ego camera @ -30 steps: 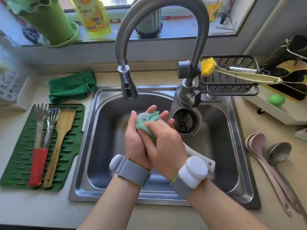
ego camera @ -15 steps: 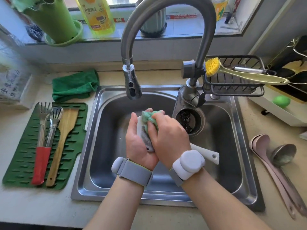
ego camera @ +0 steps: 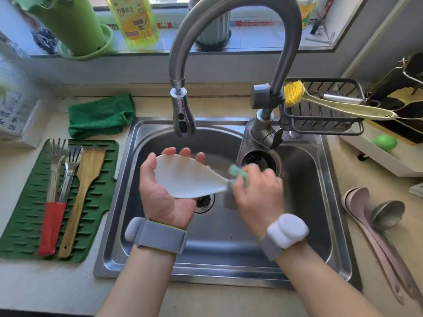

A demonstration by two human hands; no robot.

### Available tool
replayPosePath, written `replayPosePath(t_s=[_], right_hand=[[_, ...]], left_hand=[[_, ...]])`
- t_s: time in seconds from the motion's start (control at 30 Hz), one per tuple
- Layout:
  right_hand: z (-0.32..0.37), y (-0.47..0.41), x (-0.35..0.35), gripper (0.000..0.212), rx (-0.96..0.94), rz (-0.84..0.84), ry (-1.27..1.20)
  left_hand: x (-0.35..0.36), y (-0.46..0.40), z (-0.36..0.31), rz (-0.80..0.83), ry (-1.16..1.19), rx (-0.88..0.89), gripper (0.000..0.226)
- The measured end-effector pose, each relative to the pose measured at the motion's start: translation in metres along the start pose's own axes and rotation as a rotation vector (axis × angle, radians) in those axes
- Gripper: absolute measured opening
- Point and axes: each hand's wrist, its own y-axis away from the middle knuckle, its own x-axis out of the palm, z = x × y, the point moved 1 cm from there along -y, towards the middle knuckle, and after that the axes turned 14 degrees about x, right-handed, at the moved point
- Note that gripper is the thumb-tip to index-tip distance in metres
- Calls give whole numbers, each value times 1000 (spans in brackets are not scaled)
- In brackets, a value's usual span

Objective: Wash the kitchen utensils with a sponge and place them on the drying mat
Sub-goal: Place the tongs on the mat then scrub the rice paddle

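White plastic paddle [ego camera: 183,177] under the sponge [ego camera: 238,173], mid-scrub over the sink [ego camera: 229,266].

The left hand [ego camera: 164,193] lies palm up, fingers nearly straight, cradling the paddle's blade; the right hand [ego camera: 256,191], blurred, has its fingers curled round the green sponge where blade meets handle, so this looks like the scrubbing step, with the handle's far end hidden under that hand. Next, I judge, comes a rinse under the tap [ego camera: 183,120], which shows no water running, then a carry left to the green mat [ego camera: 25,202], where two forks [ego camera: 57,179] and a wooden spatula [ego camera: 84,186] already lie side by side with bare mat beside them. Pink spoons [ego camera: 366,216] and a ladle [ego camera: 386,216] wait on the pale counter right of the sink. A cloth [ego camera: 100,115] sits behind the mat, a brush [ego camera: 332,104] lies across the wire rack, and a soap bottle [ego camera: 135,17] stands on the sill.
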Motion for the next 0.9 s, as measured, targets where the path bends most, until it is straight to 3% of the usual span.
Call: replayPosePath(t_s=[0.07, 0.1, 0.2, 0.27, 0.3, 0.4, 0.43, 0.6, 0.73, 0.77, 0.9], right_hand=[[-10, -1, 1, 31, 179, 64, -25], [3, 2, 4, 29, 155, 81, -57], [52, 26, 20, 22, -141, 22, -41], [43, 18, 16, 23, -253, -8, 31], [23, 9, 14, 26, -193, -4, 69], [-33, -6, 5, 31, 227, 5, -23], [-27, -2, 6, 30, 232, 3, -80], [33, 21, 21, 24, -204, -21, -79], [-41, -8, 8, 35, 250, -37, -102], [-42, -5, 10, 35, 286, -13, -143], [17, 20, 32, 28, -68, 9, -165]], left_hand=[[-2, 0, -1, -24, 5, 12, 30], [-3, 1, 2, -37, 14, 11, 30], [-1, 1, 11, -37, 51, -11, 31], [-5, 1, 7, -15, 47, -7, 31], [-8, 1, 3, -15, 35, 7, 31], [-13, -2, -6, -40, 11, 35, 32], [-12, -3, -4, -52, 11, 44, 32], [-8, -6, 1, -40, 95, 62, 32], [-16, -4, -10, -13, 28, 72, 33], [-18, -3, -7, -19, 24, 77, 33], [-19, -4, -3, -40, 26, 81, 33]])
